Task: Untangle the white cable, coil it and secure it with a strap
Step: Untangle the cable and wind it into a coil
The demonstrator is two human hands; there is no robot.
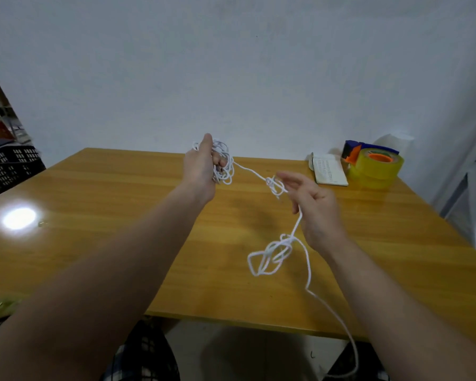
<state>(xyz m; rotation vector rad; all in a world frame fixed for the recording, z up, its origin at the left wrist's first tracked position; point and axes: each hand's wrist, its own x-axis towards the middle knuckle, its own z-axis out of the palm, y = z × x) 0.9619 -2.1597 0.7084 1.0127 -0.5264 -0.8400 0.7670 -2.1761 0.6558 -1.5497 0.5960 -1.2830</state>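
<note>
My left hand [201, 167] is raised over the far side of the table and grips a bundle of white cable [225, 163] loops. From there a taut strand runs right to a small knot by the fingertips of my right hand [315, 206], which pinches the cable. Below that hand the cable drops to a loose tangle of loops above the table, then trails off the near table edge toward my lap. No strap is visible.
The wooden table [121, 215] carries a yellow tape roll in a dispenser [375, 166] and a small white booklet [329, 170] at the far right. A black crate [10, 166] stands off the left edge. A white wall is behind.
</note>
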